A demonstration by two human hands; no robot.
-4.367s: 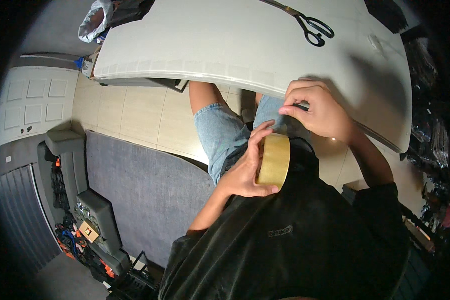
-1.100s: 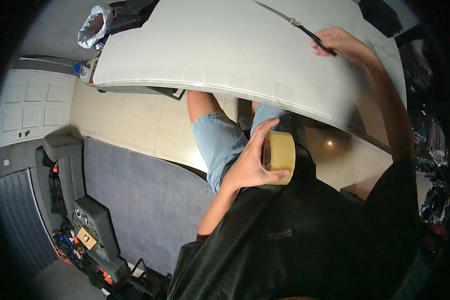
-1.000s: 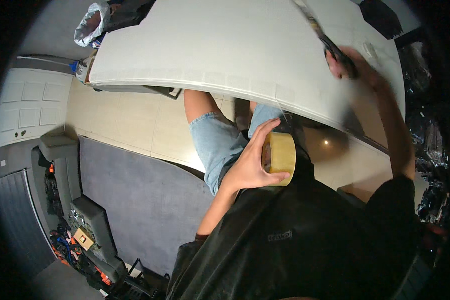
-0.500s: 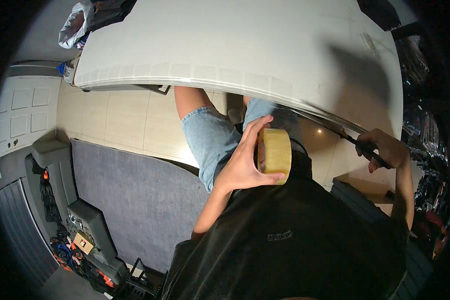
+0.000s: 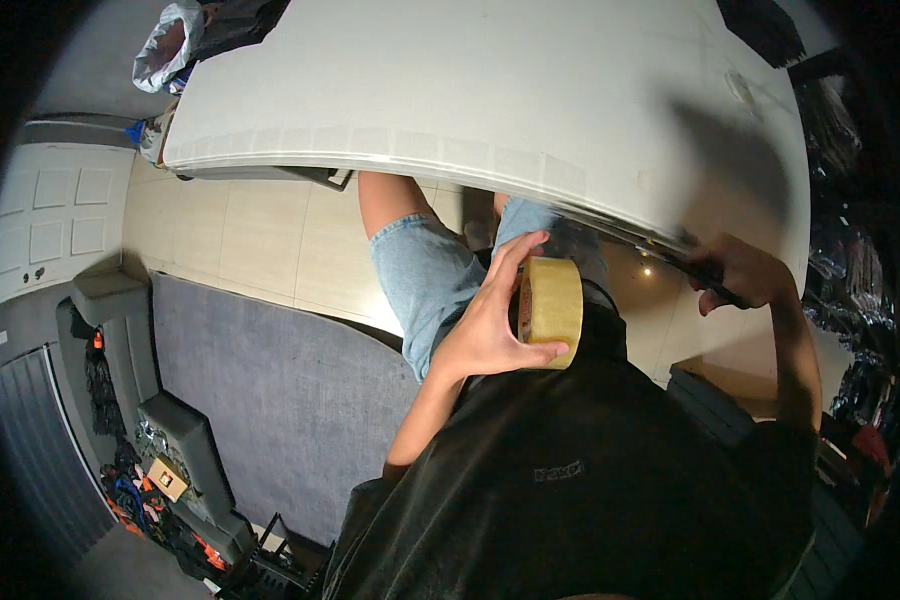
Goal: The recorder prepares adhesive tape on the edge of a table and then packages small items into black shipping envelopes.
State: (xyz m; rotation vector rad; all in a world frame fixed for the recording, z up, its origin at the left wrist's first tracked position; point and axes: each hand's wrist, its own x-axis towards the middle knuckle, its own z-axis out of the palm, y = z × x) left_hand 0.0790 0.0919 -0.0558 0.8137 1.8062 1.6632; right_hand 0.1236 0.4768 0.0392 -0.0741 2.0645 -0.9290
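My left hand (image 5: pixel 485 325) grips a wide roll of clear, yellowish packing tape (image 5: pixel 555 312), thumb on the lower rim and fingers along the upper side. A see-through strip of tape (image 5: pixel 576 242) seems to run from the roll up toward the table's edge. At the right, my right hand (image 5: pixel 745 272) is closed around dark-handled scissors (image 5: pixel 705 270). Their blades lie close along the table's near edge, pointing left toward the strip. Blur hides how far apart the blades are.
The white table (image 5: pixel 450 80) spans the top, with a band of tape pieces along its near edge. A grey rug (image 5: pixel 280 390) and a grey sofa (image 5: pixel 115 330) lie to the left. Shiny dark plastic (image 5: pixel 860 270) hangs at the right.
My right hand has moved left and up with the scissors, bringing them nearer the table's edge. My left hand and the tape roll hold almost the same place.
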